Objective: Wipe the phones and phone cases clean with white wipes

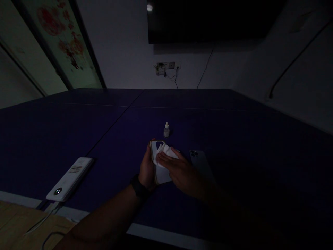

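While one clear phone case with a yellowish rim point(163, 176) is gripped by one curled left hand point(147, 171), one white cloth point(166, 152) is pressed on it under one right hand's point(183, 173) flattened fingers.

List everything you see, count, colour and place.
phone case: one, pale, left hand
cloth: one, white, on case
phone: one, greyish, right of case
dropper bottle: one, pale, beyond case
power bank: one, white, left
table: one, dark purple, centre
television: one, black, top
sockets: several, pale, below television
cables: several, white/dark, wall, lower left
panels: several, greenish, upper left
walls: two, grey, background
watch: one, black, left wrist
left hand: one, dim, around case
right hand: one, dim, on cloth
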### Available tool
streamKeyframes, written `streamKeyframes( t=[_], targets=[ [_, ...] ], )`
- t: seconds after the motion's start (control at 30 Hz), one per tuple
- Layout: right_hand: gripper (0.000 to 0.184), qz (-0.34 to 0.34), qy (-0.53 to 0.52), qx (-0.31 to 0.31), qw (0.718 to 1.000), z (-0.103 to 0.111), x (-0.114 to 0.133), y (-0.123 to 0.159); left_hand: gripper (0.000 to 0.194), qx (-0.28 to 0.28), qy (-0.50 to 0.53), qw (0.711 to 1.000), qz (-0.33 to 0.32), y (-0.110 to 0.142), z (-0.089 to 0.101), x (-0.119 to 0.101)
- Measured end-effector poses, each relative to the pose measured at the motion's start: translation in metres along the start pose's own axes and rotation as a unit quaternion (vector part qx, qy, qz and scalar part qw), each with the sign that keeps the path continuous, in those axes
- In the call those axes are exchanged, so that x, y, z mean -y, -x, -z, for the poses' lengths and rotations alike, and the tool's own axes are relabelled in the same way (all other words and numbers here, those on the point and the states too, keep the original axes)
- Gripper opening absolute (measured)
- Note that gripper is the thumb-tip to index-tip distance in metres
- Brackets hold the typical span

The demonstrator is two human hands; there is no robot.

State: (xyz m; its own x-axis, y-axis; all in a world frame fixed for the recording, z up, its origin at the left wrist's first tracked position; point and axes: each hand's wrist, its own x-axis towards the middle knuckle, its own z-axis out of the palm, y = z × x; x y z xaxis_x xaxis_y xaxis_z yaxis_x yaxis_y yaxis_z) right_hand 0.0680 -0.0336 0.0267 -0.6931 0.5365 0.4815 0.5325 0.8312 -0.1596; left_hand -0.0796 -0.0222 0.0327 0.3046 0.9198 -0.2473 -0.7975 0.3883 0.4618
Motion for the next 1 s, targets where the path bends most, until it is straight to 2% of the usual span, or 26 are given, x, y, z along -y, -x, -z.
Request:
streamKeyframes(
  t=[0.17, 0.3, 0.37, 0.47, 0.53, 0.7, 0.83, 0.93, 1.0],
  targets=[
    [0.069, -0.047, 0.055, -0.037, 0.997, 0.001, 0.001, 0.001, 0.056, 0.031, 0.008, 0.999, 0.003, -0.004, 0.003, 0.000],
    [0.066, 0.007, 0.027, -0.015, 0.999, 0.004, 0.000, 0.001, 0.046, -0.005, 0.004, 0.999, -0.039, -0.002, 0.000, 0.000],
    [0.062, 0.011, 0.001, -0.021, 1.000, 0.006, 0.000, 0.002, 0.043, -0.016, 0.009, 0.999, -0.050, -0.001, -0.002, 0.001],
    [0.064, -0.048, 0.012, -0.047, 0.998, 0.001, 0.006, 0.001, 0.045, -0.009, 0.011, 0.999, -0.048, 0.000, -0.005, 0.003],
    [0.066, -0.066, 0.036, -0.040, 0.996, -0.004, 0.011, 0.000, 0.046, -0.008, 0.011, 0.998, -0.060, 0.000, -0.004, 0.003],
    [0.068, 0.009, -0.018, -0.017, 1.000, 0.001, 0.004, 0.003, 0.046, -0.005, 0.003, 0.996, -0.092, -0.001, 0.004, -0.003],
    [0.062, 0.023, -0.037, -0.056, 0.998, 0.010, -0.003, 0.008, 0.045, 0.010, 0.016, 0.997, -0.069, -0.004, 0.007, -0.004],
    [0.060, 0.004, 0.007, -0.035, 0.999, 0.004, 0.006, 0.007, 0.050, 0.011, 0.022, 0.999, -0.030, -0.005, 0.008, -0.005],
    [0.060, -0.010, 0.037, -0.007, 0.999, -0.001, 0.012, 0.005, 0.050, 0.005, 0.017, 0.999, -0.033, -0.005, 0.009, -0.006]
  ],
)
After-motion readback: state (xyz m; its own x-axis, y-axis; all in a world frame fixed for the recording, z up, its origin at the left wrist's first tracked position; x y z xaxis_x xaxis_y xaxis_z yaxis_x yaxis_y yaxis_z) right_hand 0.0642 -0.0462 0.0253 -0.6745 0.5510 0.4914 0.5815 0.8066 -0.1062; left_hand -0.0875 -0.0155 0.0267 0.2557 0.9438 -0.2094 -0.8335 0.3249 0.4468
